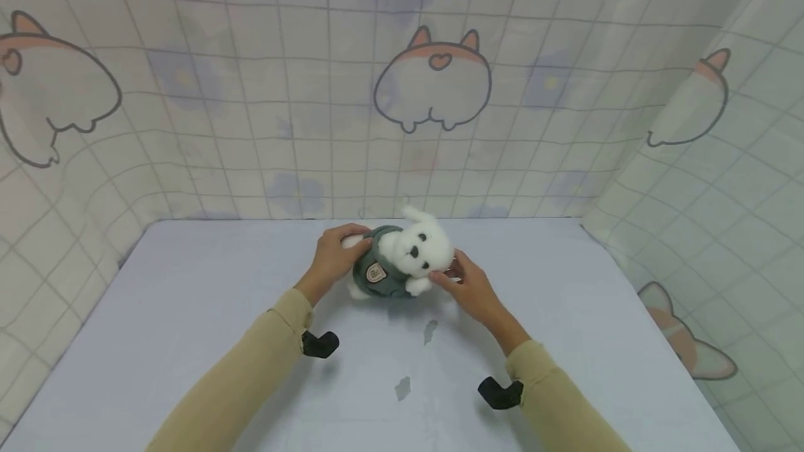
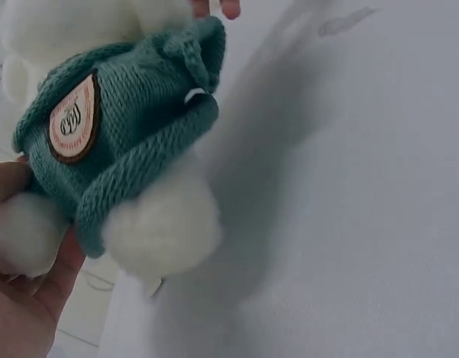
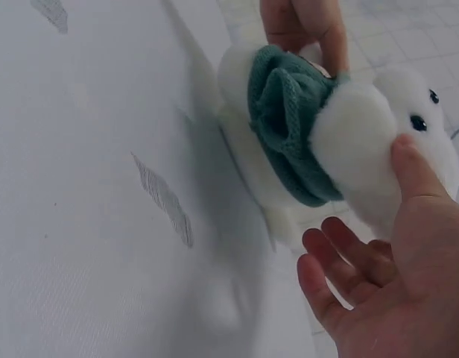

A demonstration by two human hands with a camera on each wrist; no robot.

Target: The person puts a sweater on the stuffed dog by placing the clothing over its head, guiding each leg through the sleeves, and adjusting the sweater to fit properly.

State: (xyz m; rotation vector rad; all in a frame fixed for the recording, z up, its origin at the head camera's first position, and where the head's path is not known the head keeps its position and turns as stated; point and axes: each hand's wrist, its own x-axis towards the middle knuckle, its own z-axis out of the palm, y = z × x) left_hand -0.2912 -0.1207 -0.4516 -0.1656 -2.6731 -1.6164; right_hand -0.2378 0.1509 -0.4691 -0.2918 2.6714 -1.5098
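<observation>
A white plush dog [image 1: 430, 246] in a green knitted sweater [image 2: 133, 97] is tilted sideways over the far part of the table, its head to the right and its face toward me. An oval badge [image 1: 375, 273] sits on the sweater's front. My left hand [image 1: 331, 257] grips the toy's lower end around a leg, thumb on the front side. At the head, my right hand [image 1: 472, 291] has its thumb against the cheek and its other fingers behind. The right wrist view shows those fingers [image 3: 334, 261] loosely bent below the head.
The white table [image 1: 220, 340] bears two small grey patches [image 1: 403, 388] in front of the toy. A gridded curtain [image 1: 251, 89] with cartoon animal prints stands around its back and sides. Black wrist mounts [image 1: 320, 344] stick out from both sleeves.
</observation>
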